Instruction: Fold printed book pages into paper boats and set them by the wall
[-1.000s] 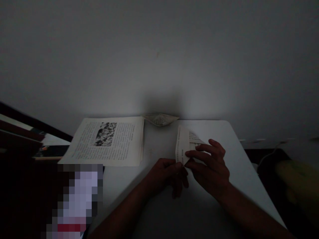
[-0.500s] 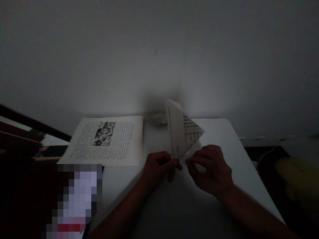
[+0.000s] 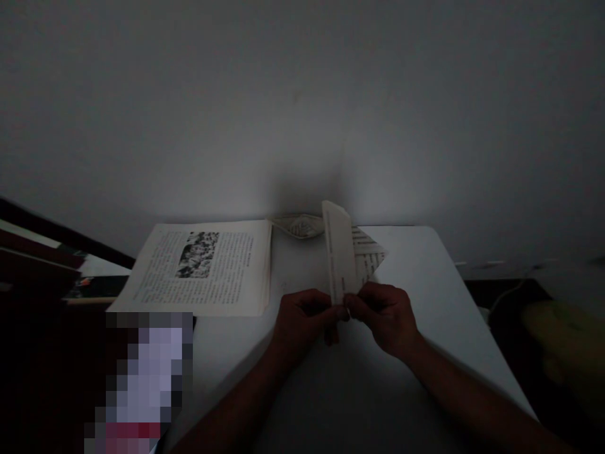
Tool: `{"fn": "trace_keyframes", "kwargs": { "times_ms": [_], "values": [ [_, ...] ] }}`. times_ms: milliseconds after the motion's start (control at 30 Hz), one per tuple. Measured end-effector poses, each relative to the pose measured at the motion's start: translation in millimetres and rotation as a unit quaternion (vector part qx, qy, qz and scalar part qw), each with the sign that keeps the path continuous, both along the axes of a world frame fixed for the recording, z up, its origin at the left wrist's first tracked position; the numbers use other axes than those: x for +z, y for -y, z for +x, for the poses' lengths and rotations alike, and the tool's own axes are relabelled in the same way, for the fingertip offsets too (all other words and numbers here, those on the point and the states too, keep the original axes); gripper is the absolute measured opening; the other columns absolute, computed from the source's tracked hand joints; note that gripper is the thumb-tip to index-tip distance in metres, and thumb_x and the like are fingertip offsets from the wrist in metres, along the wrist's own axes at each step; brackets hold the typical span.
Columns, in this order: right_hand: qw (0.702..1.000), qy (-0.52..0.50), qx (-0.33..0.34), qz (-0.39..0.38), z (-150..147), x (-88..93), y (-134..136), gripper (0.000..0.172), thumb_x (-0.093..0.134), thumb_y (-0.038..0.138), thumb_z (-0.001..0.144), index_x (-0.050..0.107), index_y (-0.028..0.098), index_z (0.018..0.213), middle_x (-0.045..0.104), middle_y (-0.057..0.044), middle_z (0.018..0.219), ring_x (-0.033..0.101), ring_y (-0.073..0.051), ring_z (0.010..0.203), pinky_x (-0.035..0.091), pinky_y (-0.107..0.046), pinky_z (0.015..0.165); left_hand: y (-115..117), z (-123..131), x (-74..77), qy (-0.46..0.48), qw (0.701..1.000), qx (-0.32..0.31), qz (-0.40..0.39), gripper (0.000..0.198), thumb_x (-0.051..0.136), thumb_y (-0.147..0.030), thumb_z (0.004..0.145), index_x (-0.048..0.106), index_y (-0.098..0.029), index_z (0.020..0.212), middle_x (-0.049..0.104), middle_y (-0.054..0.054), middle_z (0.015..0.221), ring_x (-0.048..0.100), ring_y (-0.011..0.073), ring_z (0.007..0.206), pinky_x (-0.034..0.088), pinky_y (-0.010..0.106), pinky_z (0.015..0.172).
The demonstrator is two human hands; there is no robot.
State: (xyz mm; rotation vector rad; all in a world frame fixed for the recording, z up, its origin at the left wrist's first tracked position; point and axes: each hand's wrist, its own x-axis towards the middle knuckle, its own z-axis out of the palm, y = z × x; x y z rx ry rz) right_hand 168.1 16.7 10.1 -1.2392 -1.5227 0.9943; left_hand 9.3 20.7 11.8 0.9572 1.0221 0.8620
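A folded sheet of printed paper [image 3: 343,255] stands upright above the white table [image 3: 425,265], with a triangular flap out to its right. My left hand [image 3: 302,318] pinches the sheet's lower end from the left. My right hand [image 3: 385,315] pinches the same end from the right, so the two hands' fingertips meet there. The scene is dim.
An open book [image 3: 203,268] with a photograph on its page lies at the table's back left. A small folded paper boat [image 3: 297,225] sits against the wall behind the sheet. Dark furniture is at the left, a yellowish object [image 3: 562,340] and a cable at the right.
The sheet was lifted from lying low under my right hand to standing upright. My right hand let go, then closed back in to pinch its lower end beside my left.
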Motion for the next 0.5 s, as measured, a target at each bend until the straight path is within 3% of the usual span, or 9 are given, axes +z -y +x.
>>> {"fn": "trace_keyframes", "kwargs": {
  "times_ms": [133, 367, 500],
  "values": [
    [1.000, -0.010, 0.007, -0.003, -0.4, -0.3, 0.7, 0.030, 0.064, 0.037, 0.077, 0.061, 0.017, 0.055, 0.057, 0.002, 0.047, 0.050, -0.009, 0.042, 0.037, -0.020, 0.040, -0.6, -0.7, -1.6, 0.034, 0.999, -0.004, 0.020, 0.022, 0.069, -0.033, 0.071, 0.062, -0.013, 0.064, 0.067, 0.002, 0.059, 0.055, 0.0091, 0.038, 0.044, 0.020, 0.038],
    [0.999, -0.003, -0.001, -0.054, 2.0, -11.5, 0.8, 0.034, 0.063, 0.039, 0.077, 0.060, 0.016, 0.052, 0.055, 0.001, 0.044, 0.049, -0.009, 0.041, 0.036, -0.020, 0.040, 1.0, -3.0, -1.3, 0.050, 0.998, 0.001, 0.030, 0.021, 0.072, -0.028, 0.069, 0.060, -0.013, 0.063, 0.067, 0.001, 0.057, 0.059, 0.0113, 0.039, 0.047, 0.021, 0.040],
    [0.999, 0.014, -0.009, -0.043, 0.3, -7.3, 0.5, 0.038, 0.060, 0.038, 0.080, 0.061, 0.016, 0.049, 0.056, 0.000, 0.042, 0.050, -0.009, 0.039, 0.036, -0.019, 0.039, 0.2, -3.6, -2.3, 0.043, 0.999, -0.004, 0.020, 0.019, 0.072, -0.026, 0.070, 0.063, -0.012, 0.062, 0.067, 0.001, 0.056, 0.059, 0.0110, 0.039, 0.047, 0.020, 0.041]
  ]
}}
